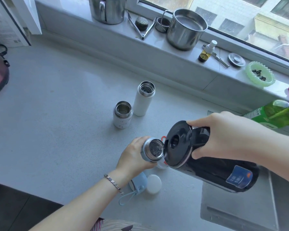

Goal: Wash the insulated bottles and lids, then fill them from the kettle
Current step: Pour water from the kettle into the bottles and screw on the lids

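Blue bottle (153, 149): I see it lower centre of the frame, mouth open.
Left hand (133, 155): fingers wrapped round the bottle's body.
Kettle (207, 165): black, tipped left, its spout edge at the bottle's rim.
Right hand (223, 139): clamped round the kettle's handle.
White bottles: tall one (144, 99) and short one (123, 115), upright, open, side by side mid-frame.
Lids: blue lid (138, 181) and white lid (153, 184) lie together below my left hand on the counter (57, 114).
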The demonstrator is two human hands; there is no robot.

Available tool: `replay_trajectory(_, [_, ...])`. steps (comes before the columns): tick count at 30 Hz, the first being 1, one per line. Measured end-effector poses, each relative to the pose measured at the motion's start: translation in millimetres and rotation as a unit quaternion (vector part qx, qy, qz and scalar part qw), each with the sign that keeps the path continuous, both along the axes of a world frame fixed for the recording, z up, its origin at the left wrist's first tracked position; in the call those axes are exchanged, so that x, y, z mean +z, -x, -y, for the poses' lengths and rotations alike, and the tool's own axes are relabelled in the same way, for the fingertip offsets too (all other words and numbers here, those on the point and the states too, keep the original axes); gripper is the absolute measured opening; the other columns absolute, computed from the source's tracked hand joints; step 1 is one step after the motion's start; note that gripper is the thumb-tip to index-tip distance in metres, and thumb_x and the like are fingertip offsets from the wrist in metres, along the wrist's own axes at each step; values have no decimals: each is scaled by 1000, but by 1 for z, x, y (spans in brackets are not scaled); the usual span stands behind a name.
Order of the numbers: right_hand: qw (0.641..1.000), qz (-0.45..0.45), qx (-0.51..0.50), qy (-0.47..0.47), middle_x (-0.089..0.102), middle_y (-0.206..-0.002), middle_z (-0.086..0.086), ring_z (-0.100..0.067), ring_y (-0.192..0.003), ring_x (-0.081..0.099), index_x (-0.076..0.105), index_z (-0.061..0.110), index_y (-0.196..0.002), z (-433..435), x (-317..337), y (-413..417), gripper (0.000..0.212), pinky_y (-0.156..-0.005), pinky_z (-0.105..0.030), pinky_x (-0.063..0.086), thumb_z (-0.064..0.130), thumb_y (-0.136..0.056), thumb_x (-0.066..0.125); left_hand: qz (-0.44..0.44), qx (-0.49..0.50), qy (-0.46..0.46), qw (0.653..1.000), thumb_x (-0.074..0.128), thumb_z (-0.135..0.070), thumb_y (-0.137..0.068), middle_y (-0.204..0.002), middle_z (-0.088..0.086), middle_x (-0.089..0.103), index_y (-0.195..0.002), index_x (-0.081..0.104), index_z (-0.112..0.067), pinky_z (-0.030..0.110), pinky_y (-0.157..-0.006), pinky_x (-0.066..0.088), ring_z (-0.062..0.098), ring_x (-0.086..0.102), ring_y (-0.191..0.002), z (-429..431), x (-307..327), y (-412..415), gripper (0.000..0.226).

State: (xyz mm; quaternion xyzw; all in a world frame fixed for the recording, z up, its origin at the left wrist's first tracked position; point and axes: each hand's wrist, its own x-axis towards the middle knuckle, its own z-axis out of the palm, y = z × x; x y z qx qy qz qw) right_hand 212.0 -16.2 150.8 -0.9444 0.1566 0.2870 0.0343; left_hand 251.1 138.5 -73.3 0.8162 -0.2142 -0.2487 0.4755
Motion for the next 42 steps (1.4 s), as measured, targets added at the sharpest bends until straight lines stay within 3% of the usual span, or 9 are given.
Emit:
replay_trajectory(7, [969,112,-139,-171,68,-83,28,2,-79,63,45,74,-101,27,-37,60,68,-73,-20,52,39,-51,76,-6,39,11,999,86,-16,-55,-104,-24,51,-109,52,-39,4,-82,37,-4,47,-98,-5,-3,4,67])
replay_trajectory(10, [912,208,-230,-270,67,-88,33,12,-80,63,55,68,-91,39,-57,91,75,-71,-2,45,12,-53,86,-18,68,21,997,87,-16,-53,-104,-21,55,-110,57,-32,21,-87,46,-1,51,-99,-6,-4,3,66])
replay_trajectory(16, [742,420,-417,-315,64,-61,17,-2,-42,47,59,31,-115,73,-84,104,62,-45,-10,43,-7,-68,74,-14,99,4,995,91,-19,-51,-112,-6,60,-117,58,-23,19,-81,47,2,53,-100,-6,-10,-8,74])
replay_trajectory(21, [697,503,-415,-299,65,-99,4,3,-73,58,54,25,-126,81,-114,51,62,-75,-16,49,2,-73,75,-19,88,0,996,91,-16,-50,-106,-13,60,-103,54,-40,7,-75,43,-13,50,-98,-3,-5,-12,69])
replay_trajectory(24, [666,516,-418,-340,66,-99,1,-1,-72,57,55,23,-125,88,-136,-1,56,-74,-18,48,5,-75,72,-18,83,-4,996,90,-11,-52,-105,-19,55,-98,48,-43,0,-72,39,-22,46,-95,-3,-1,-12,70])
replay_trajectory(32, [695,502,-362,-366,62,-122,2,-12,-112,57,52,16,-130,96,-197,-108,63,-101,-31,44,11,-71,74,-19,59,-11,998,89,-11,-51,-106,-13,58,-102,49,-39,1,-71,40,-17,49,-95,-7,-4,-18,71])
replay_trajectory(36, [693,474,-392,-376,54,-130,6,-9,-116,52,42,20,-136,96,-210,-113,70,-94,-14,41,16,-73,75,-16,65,-12,998,90,-12,-51,-111,-13,57,-107,51,-37,7,-76,45,-14,49,-99,-9,-8,-17,73])
replay_trajectory(40, [787,393,-370,-298,46,-128,-5,-19,-121,40,11,16,-147,87,-206,-90,100,-102,-28,33,23,-72,76,-20,67,-17,997,90,-20,-49,-112,-15,57,-108,51,-38,21,-83,49,-12,50,-100,-10,-8,-16,73])
replay_trajectory(42, [795,435,-343,-247,46,-112,-4,-17,-108,37,21,11,-144,67,-202,-55,82,-97,-25,30,14,-77,70,-20,63,-23,998,89,-23,-49,-112,-17,56,-109,51,-39,25,-85,48,-11,51,-100,-10,-7,-16,73])
